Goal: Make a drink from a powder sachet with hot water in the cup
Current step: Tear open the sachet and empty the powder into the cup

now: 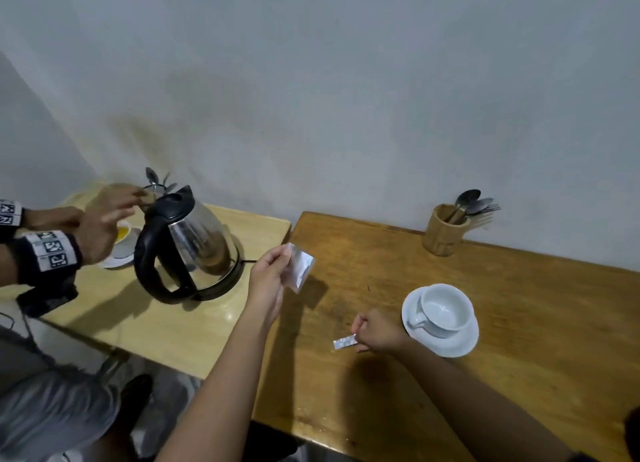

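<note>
Off to the right of the person's left hand (268,271), well apart across the dark wooden table (381,261), sits the empty white ceramic cup (445,309) on its white saucer (446,345), and that gap is what the next move probably turns on. The left hand pinches a silver foil powder sachet (300,266) at its edge, sachet held up above the table and tilted. The right hand (377,332) is curled closed around a small torn-off foil strip (344,342), and it's just beside the saucer, so it's the hand nearer the cup; the handle points toward it.

So the top looks torn off already, and the sachet likely has to travel right, over the right hand, to tip in. Nothing stands between them on the table.

Left of the left hand, on a lighter wooden table (194,326), there's a glass kettle with black handle (187,247). Beyond it, another person's hands with marker wristbands (52,250) are busy at their own cup. Behind the white cup: a wooden cutlery holder with spoons (445,231).
</note>
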The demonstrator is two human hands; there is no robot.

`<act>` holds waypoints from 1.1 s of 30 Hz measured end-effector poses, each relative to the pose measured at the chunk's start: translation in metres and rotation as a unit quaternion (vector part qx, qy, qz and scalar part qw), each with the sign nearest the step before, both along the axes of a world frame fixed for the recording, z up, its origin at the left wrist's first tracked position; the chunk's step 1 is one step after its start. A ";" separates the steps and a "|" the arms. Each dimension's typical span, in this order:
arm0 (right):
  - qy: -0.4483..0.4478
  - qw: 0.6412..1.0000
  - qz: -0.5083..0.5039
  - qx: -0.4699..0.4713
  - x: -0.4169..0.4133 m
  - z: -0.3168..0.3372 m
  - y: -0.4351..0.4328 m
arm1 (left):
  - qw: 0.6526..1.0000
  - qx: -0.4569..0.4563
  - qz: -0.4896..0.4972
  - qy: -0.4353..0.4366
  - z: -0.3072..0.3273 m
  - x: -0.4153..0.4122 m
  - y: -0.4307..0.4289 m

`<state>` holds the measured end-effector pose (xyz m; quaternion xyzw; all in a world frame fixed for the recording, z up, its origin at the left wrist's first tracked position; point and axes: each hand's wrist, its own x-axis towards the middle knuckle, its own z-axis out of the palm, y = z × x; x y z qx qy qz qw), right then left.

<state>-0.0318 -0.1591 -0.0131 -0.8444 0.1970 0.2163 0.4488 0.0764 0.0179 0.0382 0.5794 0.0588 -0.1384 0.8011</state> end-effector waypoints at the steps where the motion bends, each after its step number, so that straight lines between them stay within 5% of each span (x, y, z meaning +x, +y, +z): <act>1: 0.007 1.000 0.005 -0.016 0.002 -0.005 0.000 | 1.000 0.001 0.005 0.004 -0.004 -0.002 0.001; 5: 0.007 0.994 0.049 -0.102 0.004 -0.015 0.003 | 1.000 -0.002 0.013 0.011 -0.006 -0.011 0.002; 13: -0.006 0.990 0.080 -0.116 -0.002 -0.011 -0.002 | 0.999 0.030 -0.018 0.017 0.004 -0.023 -0.026; 17: -0.098 0.992 -0.049 0.058 -0.010 0.002 -0.005 | 0.999 0.028 -0.026 0.005 0.008 -0.026 -0.047; 21: -0.239 0.937 -0.139 0.213 -0.013 0.036 -0.011 | 0.999 0.006 -0.036 0.003 0.015 -0.030 -0.082; 28: -0.338 0.901 -0.208 0.176 -0.033 0.060 -0.052 | 0.994 0.010 -0.110 -0.021 0.029 -0.053 -0.149; 33: -0.357 0.861 -0.334 0.138 -0.054 0.056 -0.094 | 0.971 0.097 -0.205 -0.083 0.032 -0.067 -0.177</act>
